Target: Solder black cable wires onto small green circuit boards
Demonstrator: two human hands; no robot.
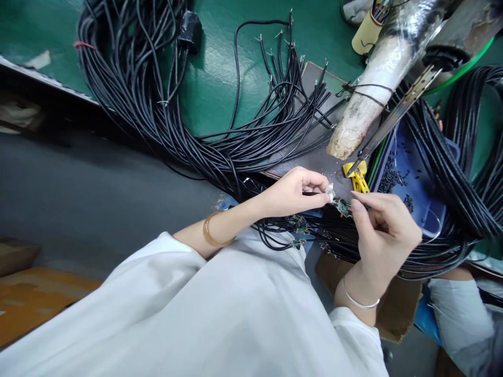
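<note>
My left hand (301, 191) is closed, with a black cable between its thumb and fingers and a bit of white material (330, 192) at the fingertips. Just beyond them is a small green circuit board (343, 208) with fine wires at its end. My right hand (383, 222) pinches at the board's right side, thumb and forefinger close together; the exact grip point is partly hidden. More cables with small green boards (301, 228) hang below, near my lap. Above my hands, a soldering iron (393, 115) points down toward a yellow plastic piece (357, 177).
A big bundle of black cables (129, 78) lies across the green table (214, 68), ends spread over a grey board (283, 162). A plastic-wrapped pipe (369, 104) slants down. At right are a blue tray (426, 201) of small black pieces, more cables (467, 112) and another person's sleeve (458, 314).
</note>
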